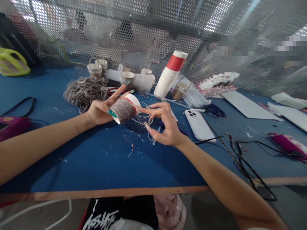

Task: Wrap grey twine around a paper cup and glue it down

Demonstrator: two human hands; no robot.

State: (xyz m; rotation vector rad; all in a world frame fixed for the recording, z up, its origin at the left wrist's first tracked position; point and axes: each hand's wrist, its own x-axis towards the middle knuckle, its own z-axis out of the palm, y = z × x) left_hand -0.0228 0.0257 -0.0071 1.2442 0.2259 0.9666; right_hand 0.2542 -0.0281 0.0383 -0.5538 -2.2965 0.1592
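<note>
My left hand (102, 110) holds a paper cup (124, 108) lying on its side, its body wrapped in grey-brown cord, with a red band and white rim showing. The fingers curl round the cup, the forefinger stretched out. My right hand (165, 124) is beside the cup's rim, thumb and fingers pinching the loose cord (145, 119) that loops away from the cup. Both hands hover above the blue table (96, 159).
A bundle of the same cord (83, 91) lies behind my left hand. Several finished wrapped cups (97, 68) stand at the back by the mesh wall. A stack of paper cups (169, 76) leans over; a white phone (198, 123) and black cables (240, 153) lie right. Cord scraps litter the table.
</note>
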